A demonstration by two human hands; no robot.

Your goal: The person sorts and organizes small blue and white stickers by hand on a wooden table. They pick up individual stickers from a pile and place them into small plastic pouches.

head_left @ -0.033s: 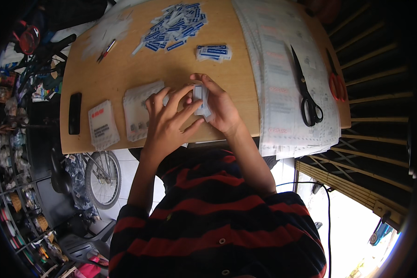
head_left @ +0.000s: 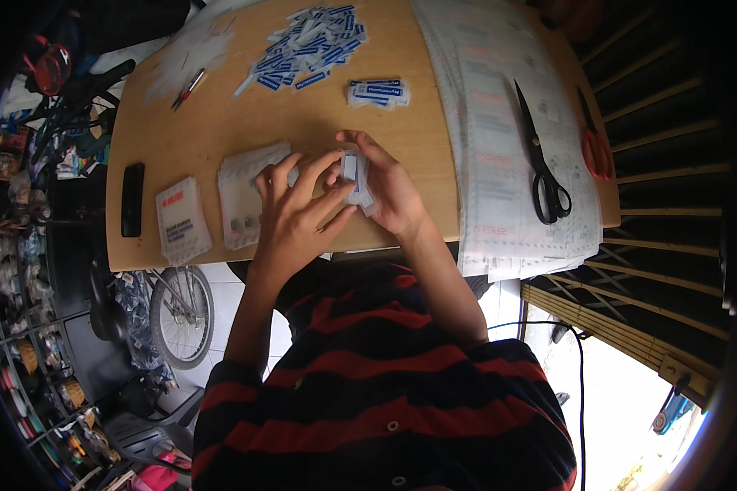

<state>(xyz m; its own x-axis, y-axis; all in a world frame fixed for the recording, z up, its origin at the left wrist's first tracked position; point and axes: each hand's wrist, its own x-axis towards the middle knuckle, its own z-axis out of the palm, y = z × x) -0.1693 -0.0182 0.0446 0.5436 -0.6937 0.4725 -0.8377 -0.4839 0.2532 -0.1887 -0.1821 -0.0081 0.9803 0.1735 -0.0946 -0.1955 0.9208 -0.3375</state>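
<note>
Translucent slips with blue print sit just above the centre of the frame, between the two hands, against the inner side of the right hand. They lie to the left of that palm, and it is the nearer hand, curled around them. The left hand reaches in from the lower left with its fingers spread, two fingertips at the near edge of the slips; whether it pinches them I cannot tell. Their long axis runs nearly up and down the frame, the upper end leaning slightly left, the lower end pointing toward the striped shirt. Beyond, on the desk, a sheet stack lies left of the left hand, a neat slip bundle above the right hand, a loose slip pile at upper centre, and black scissors at upper right.
</note>
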